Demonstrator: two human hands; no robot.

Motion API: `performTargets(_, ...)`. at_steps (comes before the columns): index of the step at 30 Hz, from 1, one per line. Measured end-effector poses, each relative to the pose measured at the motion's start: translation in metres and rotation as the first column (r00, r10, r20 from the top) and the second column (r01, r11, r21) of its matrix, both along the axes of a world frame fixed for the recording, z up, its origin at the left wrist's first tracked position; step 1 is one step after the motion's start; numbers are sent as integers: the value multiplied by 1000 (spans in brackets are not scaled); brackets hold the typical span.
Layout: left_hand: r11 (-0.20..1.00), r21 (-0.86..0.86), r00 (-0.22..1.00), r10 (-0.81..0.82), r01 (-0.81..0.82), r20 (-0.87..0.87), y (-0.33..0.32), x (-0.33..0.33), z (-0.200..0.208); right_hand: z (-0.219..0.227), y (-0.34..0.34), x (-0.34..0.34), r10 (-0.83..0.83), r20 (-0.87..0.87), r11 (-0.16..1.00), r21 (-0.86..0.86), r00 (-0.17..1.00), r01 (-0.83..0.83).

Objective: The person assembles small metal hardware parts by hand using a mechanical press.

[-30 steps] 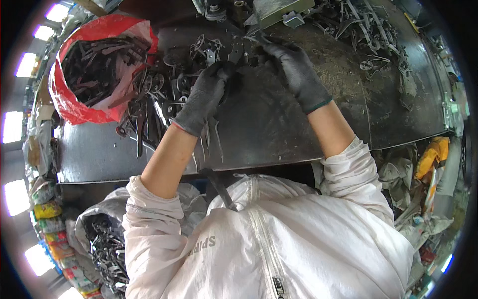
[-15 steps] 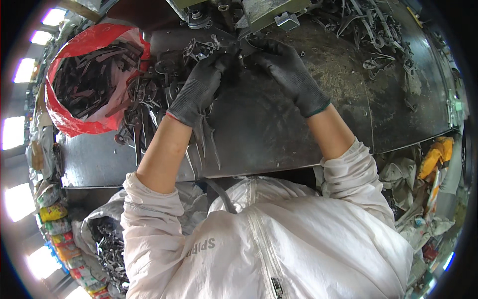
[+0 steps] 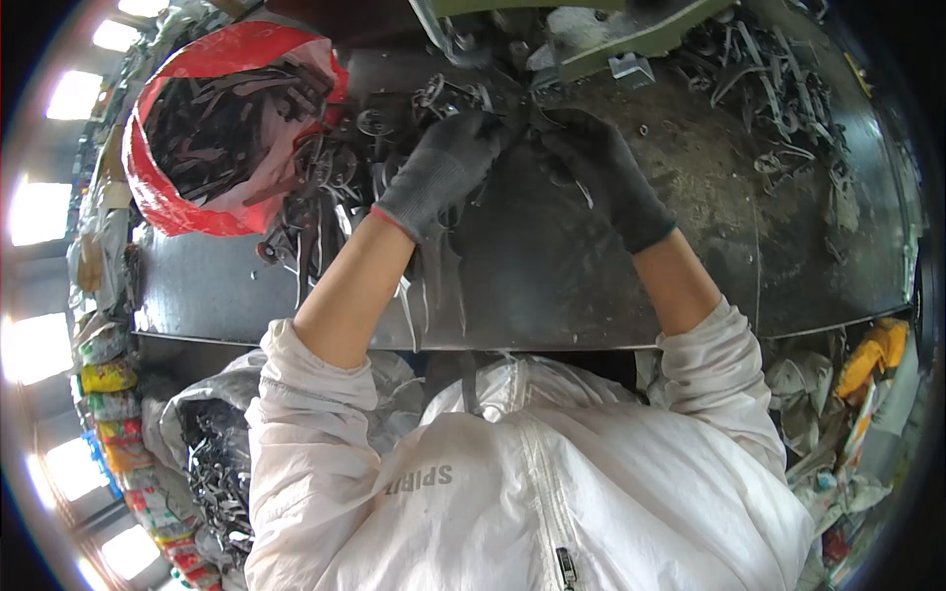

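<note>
Both my hands wear dark grey knit gloves and meet below the head of a green machine (image 3: 631, 44) at the table's far side. My left hand (image 3: 448, 163) is closed, its fingertips pinched around something small and dark. Facing it, my right hand (image 3: 606, 172) is closed as well, thumb and fingers bent toward the same spot. Gloves and shadow hide what they hold. Under the right palm a thin, pale-edged strip (image 3: 588, 197) sticks out. Left of my left hand lies a tangled heap of dark and silvery metal parts (image 3: 325, 177), some long and pointed, reaching beneath the forearm.
A red-and-white plastic bag (image 3: 163, 202) full of dark flat pieces stands at the left. More thin metal parts (image 3: 778, 89) pile up at the far right of the dark metal table (image 3: 552, 286). Below the front edge, a sack (image 3: 212, 463) holds small metal pieces.
The whole view has shifted, so the scene sits further right. My hands stay together below the machine head. The pale-edged strip under my right hand now shows.
</note>
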State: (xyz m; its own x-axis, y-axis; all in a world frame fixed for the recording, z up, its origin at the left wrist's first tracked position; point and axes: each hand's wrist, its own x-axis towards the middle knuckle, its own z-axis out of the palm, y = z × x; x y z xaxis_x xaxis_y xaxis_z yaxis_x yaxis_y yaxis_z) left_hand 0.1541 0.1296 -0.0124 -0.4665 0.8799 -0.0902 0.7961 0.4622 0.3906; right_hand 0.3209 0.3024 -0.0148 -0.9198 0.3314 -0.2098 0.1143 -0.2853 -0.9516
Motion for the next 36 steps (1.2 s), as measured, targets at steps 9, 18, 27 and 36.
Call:
performTargets(9, 998, 14, 730, 60, -69, -680, -68, -157, 54, 15, 3, 7, -93, 125, 995, 39, 988, 89)
performTargets(18, 968, -187, 739, -5, -164, -674, -71, -249, 22, 49, -10, 19, -102, 154, 994, 55, 983, 94)
performTargets(27, 937, 271, 934, 282, -220, -218, -112, -196, 66, 13, -14, 15, -86, 142, 992, -78, 986, 98)
performTargets(36, 859, 415, 951, -241, 301, -192, -26, 65, 94, -18, -44, 13, -275, -223, 961, -84, 935, 263)
